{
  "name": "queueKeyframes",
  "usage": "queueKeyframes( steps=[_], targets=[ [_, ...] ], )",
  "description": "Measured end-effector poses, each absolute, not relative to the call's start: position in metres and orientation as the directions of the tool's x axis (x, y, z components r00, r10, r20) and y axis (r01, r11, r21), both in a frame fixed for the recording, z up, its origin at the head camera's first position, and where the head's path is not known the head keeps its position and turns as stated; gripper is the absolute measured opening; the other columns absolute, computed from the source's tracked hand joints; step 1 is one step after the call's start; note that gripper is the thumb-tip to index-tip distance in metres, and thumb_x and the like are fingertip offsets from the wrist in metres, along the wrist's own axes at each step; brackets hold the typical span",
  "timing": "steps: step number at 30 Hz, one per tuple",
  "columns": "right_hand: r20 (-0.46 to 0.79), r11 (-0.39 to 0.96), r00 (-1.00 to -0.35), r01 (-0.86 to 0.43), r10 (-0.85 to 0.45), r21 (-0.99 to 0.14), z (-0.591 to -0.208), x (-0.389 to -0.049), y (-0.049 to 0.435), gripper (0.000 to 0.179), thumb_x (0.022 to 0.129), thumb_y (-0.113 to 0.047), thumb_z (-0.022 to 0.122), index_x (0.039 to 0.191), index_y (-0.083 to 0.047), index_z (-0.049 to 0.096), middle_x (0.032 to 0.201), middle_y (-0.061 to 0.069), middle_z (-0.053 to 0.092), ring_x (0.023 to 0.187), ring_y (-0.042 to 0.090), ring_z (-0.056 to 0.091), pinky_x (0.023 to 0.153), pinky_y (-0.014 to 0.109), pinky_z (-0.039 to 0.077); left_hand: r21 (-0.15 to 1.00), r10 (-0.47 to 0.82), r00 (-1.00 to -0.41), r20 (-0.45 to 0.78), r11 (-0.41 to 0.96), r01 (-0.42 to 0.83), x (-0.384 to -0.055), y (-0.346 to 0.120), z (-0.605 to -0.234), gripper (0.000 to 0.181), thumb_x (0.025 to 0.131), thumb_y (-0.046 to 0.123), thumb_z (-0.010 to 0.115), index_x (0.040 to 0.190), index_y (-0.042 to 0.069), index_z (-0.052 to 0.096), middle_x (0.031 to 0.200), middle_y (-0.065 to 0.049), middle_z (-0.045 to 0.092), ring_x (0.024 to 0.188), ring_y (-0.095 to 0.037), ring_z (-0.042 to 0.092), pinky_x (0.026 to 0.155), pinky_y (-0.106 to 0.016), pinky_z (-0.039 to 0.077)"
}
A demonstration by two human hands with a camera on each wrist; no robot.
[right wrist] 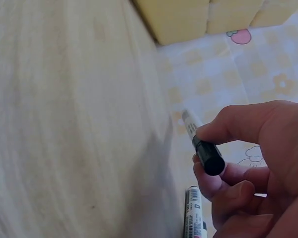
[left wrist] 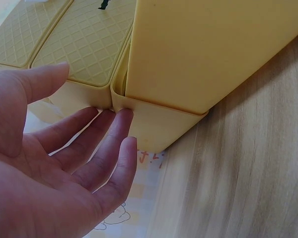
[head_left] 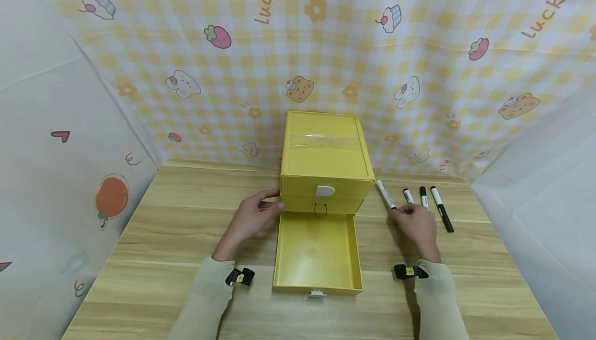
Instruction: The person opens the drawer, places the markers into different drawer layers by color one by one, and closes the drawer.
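A yellow drawer cabinet (head_left: 328,159) stands against the backdrop, its bottom drawer (head_left: 321,252) pulled far out with nothing in it. My left hand (head_left: 249,218) is at the cabinet's left side, fingers loosely extended; the left wrist view has the fingertips (left wrist: 123,115) right at the cabinet's edges. To the right of the cabinet, my right hand (head_left: 418,226) pinches a marker (head_left: 385,195) between thumb and fingers. In the right wrist view this white marker (right wrist: 191,124) has its black end towards the camera, over the wooden table.
Several more markers lie at the table's back right, including one with a white cap (head_left: 441,208) and one partly behind my right hand (head_left: 408,195). A white tab (head_left: 325,191) marks the top drawer, a dark cord loop (head_left: 320,211) the middle one. A patterned cloth (head_left: 261,71) hangs behind.
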State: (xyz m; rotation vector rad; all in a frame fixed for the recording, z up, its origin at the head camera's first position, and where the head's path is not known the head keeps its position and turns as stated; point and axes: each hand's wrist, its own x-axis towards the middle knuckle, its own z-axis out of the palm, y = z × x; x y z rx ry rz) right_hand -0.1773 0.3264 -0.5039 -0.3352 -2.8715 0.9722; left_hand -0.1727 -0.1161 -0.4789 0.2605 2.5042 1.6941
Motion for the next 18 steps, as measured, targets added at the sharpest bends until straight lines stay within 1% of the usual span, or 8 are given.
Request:
queueKeyframes(
  steps=[4, 6, 8, 12, 18],
  targets=[
    [0.053, 0.736, -0.965, 0.158, 0.255, -0.659, -0.501, -0.177, 0.327, 0.025, 0.098, -0.023, 0.078, 0.101, 0.002, 0.081, 0.075, 0.006, 0.073, 0.065, 0.019, 0.063, 0.060, 0.033, 0.048, 0.929, 0.204, -0.979, 0.008, 0.360, 0.082, -0.173, -0.116, -0.479, 0.055, 0.108, 0.028, 0.075, 0.155, 0.002, 0.061, 0.138, -0.022, 0.073, 0.123, -0.036, 0.074, 0.101, -0.053, 0.061],
    [0.083, 0.730, -0.960, 0.145, 0.267, -0.667, -0.499, -0.177, 0.327, 0.023, 0.098, -0.021, 0.079, 0.101, 0.001, 0.081, 0.073, 0.003, 0.073, 0.062, 0.016, 0.063, 0.059, 0.032, 0.048, 0.930, 0.206, -0.978, 0.009, 0.357, 0.084, -0.173, -0.116, -0.479, 0.055, 0.108, 0.027, 0.075, 0.155, 0.002, 0.061, 0.139, -0.023, 0.072, 0.123, -0.036, 0.074, 0.101, -0.053, 0.060],
    [0.111, 0.728, -0.956, 0.130, 0.273, -0.673, -0.497, -0.177, 0.327, 0.023, 0.097, -0.021, 0.080, 0.100, 0.001, 0.082, 0.075, 0.003, 0.074, 0.063, 0.014, 0.062, 0.061, 0.032, 0.048, 0.931, 0.208, -0.978, 0.010, 0.355, 0.085, -0.173, -0.116, -0.479, 0.055, 0.108, 0.027, 0.075, 0.155, 0.002, 0.061, 0.139, -0.023, 0.071, 0.123, -0.036, 0.074, 0.101, -0.053, 0.061],
    [0.119, 0.712, -0.948, 0.135, 0.295, -0.689, -0.492, -0.175, 0.328, 0.025, 0.097, -0.025, 0.083, 0.102, 0.000, 0.084, 0.084, 0.003, 0.077, 0.072, 0.014, 0.062, 0.065, 0.031, 0.047, 0.931, 0.211, -0.978, 0.011, 0.354, 0.087, -0.172, -0.116, -0.479, 0.055, 0.108, 0.027, 0.075, 0.155, 0.001, 0.061, 0.139, -0.023, 0.072, 0.123, -0.036, 0.074, 0.100, -0.053, 0.061],
    [0.117, 0.675, -0.945, 0.128, 0.305, -0.727, -0.481, -0.172, 0.330, 0.027, 0.097, -0.026, 0.085, 0.103, 0.000, 0.084, 0.086, 0.001, 0.078, 0.077, 0.011, 0.062, 0.068, 0.028, 0.047, 0.930, 0.210, -0.978, 0.010, 0.358, 0.087, -0.172, -0.116, -0.479, 0.055, 0.108, 0.027, 0.074, 0.155, 0.002, 0.061, 0.135, -0.021, 0.074, 0.122, -0.036, 0.074, 0.100, -0.053, 0.061]
  ],
)
